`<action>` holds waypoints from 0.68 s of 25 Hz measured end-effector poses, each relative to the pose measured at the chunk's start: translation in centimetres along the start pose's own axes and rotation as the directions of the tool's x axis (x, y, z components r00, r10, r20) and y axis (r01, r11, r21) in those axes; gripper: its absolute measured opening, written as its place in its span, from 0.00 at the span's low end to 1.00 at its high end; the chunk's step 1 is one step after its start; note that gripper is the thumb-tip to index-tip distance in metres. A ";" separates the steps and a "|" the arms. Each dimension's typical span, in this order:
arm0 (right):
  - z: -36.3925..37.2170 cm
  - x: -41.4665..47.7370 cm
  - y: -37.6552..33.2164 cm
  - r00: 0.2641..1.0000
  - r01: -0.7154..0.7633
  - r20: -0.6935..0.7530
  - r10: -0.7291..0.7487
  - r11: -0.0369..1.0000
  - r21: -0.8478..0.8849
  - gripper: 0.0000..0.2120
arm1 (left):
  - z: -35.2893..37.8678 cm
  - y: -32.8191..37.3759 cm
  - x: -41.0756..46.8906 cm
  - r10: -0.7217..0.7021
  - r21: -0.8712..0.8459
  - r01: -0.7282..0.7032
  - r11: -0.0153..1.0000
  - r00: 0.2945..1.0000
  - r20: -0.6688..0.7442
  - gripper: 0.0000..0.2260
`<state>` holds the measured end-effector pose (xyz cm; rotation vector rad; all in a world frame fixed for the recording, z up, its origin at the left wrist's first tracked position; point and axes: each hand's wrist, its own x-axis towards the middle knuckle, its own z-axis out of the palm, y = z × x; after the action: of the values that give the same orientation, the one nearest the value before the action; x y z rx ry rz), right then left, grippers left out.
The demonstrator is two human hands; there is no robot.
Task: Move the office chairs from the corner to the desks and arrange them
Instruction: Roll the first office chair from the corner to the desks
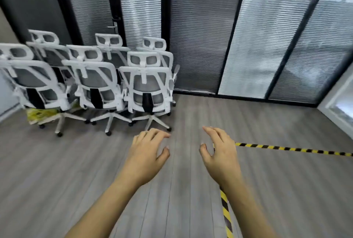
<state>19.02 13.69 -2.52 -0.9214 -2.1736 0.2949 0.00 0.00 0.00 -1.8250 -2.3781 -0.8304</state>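
Observation:
Several white-framed office chairs with grey mesh backs stand packed in two rows in the far left corner, their backs toward me. The nearest chair (147, 88) is at the right end of the front row, with a second chair (97, 86) and a third chair (32, 84) to its left. My left hand (147, 153) and my right hand (219, 151) are stretched out over the floor, palms down, fingers apart and empty. Both hands are short of the nearest chair and touch nothing. No desk is in view.
Glass partitions with shut blinds (200, 37) and black frames close the far side; a door handle (114, 25) shows behind the chairs. Yellow-black hazard tape (290, 148) runs across the grey wood floor on the right and down under my right arm. A yellow bundle (40, 114) lies under the left chair.

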 end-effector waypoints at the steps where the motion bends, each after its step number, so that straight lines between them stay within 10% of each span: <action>1: 2.1 1.5 -1.1 1.000 -0.004 0.005 0.004 1.000 0.023 0.21 | -0.6 -2.6 0.8 0.001 0.012 -0.001 1.000 1.000 -0.010 0.17; 17: 35.1 39.0 1.6 0.968 -0.085 0.243 0.058 0.991 0.103 0.21 | 3.2 -35.6 34.7 -0.202 0.121 0.201 0.972 0.979 -0.004 0.13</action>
<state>-23.31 44.49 -6.28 -0.9426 -2.3170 0.5850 -42.14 26.17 -4.91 -1.5665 -2.5888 -0.6764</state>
